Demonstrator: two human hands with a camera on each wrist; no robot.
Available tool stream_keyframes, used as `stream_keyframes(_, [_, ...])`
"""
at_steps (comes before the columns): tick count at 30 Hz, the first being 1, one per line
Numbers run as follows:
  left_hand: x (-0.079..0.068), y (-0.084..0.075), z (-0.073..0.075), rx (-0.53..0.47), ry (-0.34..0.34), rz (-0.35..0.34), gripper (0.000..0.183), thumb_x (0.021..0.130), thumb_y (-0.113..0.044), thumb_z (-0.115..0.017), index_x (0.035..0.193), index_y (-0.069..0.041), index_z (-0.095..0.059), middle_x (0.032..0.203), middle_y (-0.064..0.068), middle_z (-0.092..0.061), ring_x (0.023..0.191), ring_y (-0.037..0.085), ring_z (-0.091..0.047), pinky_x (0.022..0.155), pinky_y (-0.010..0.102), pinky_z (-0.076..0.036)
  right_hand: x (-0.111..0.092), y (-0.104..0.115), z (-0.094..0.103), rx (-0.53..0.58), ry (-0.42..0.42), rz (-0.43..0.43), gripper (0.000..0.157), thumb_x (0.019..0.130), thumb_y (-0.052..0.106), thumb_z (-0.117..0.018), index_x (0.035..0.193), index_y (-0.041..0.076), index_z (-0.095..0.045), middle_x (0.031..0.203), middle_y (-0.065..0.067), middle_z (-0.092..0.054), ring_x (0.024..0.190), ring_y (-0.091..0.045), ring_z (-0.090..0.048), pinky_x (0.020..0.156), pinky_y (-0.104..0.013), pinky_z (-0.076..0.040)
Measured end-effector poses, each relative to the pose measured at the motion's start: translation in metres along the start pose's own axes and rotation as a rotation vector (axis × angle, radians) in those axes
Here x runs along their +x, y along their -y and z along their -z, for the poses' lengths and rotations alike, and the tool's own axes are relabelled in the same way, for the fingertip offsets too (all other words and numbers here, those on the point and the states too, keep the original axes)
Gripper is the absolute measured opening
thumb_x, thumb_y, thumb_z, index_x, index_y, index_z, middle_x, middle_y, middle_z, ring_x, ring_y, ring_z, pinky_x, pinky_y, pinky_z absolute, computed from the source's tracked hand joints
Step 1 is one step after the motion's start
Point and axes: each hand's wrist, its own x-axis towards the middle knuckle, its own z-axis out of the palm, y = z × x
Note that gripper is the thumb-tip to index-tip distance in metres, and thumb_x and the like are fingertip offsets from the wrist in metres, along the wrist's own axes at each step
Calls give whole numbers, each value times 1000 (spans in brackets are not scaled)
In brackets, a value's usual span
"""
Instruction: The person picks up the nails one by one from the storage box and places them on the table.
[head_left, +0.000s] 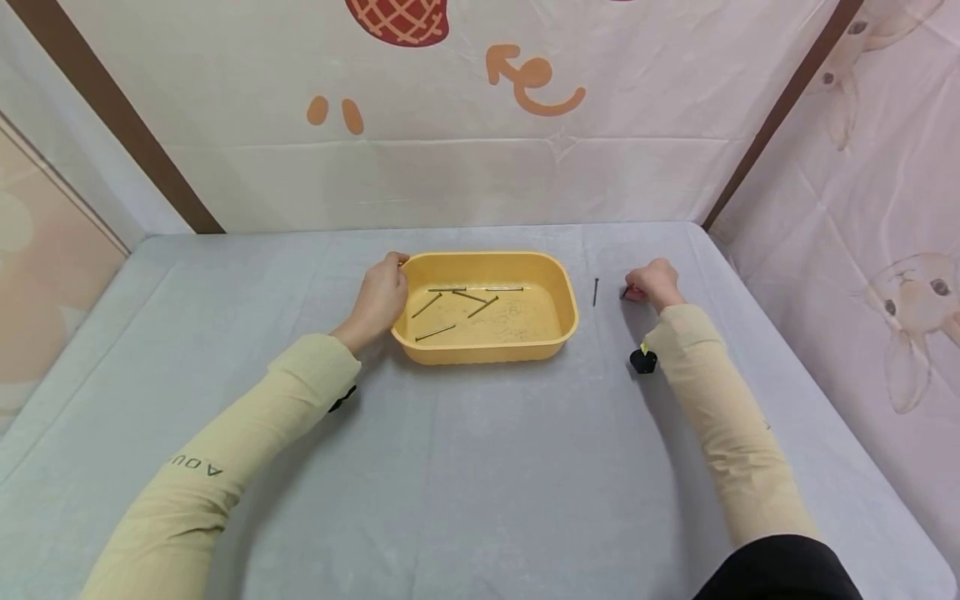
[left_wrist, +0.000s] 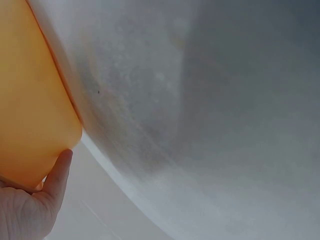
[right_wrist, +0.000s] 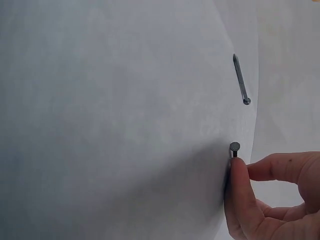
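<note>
A yellow plastic basin [head_left: 483,354] stands on the table, with several long nails [head_left: 483,307] scattered over its floor. My left hand [head_left: 381,296] grips the basin's left end at the rim. In the left wrist view, the thumb [left_wrist: 60,172] lies against the basin's outer wall. To the right of the basin, my right hand [head_left: 655,282] pinches a nail [right_wrist: 235,147] between thumb and fingers, its flat head sticking out past the fingertips. Another nail [head_left: 596,292] lies on the cloth between the basin and the right hand.
A pale grey cloth covers the table [head_left: 495,467]. Behind it hangs a printed fabric wall [head_left: 465,183], and another patterned sheet [head_left: 862,250] flanks the right side. A black wrist device [head_left: 643,361] hangs under the right cuff.
</note>
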Motion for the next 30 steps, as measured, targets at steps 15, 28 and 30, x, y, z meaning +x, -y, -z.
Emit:
stream_keyframes(15, [-1, 1, 3, -7, 16, 1, 37, 96, -7, -25, 128, 7, -39, 125, 25, -49, 117, 33, -47, 96, 41, -41, -22, 23, 11, -222, 23, 164, 13, 79, 8, -54, 69, 0, -53, 52, -6, -58, 47, -14, -60, 56, -29, -54])
stream_keyframes(28, [-2, 0, 3, -1, 15, 4, 37, 97, -9, -24, 127, 6, -40, 123, 24, -51, 114, 32, -49, 94, 41, -43, -52, 52, 10, -463, 39, 347, 20, 83, 10, -54, 66, 1, -60, 58, -3, -52, 55, -16, -42, 51, -26, -38])
stream_keyframes(30, [-1, 1, 4, 0, 12, 5, 37, 97, -8, -25, 127, 6, -40, 123, 24, -51, 114, 32, -49, 94, 41, -43, -54, 57, 9, -473, 40, 372, 21, 83, 10, -54, 62, 5, -54, 55, -1, -46, 54, -15, -38, 50, -26, -37])
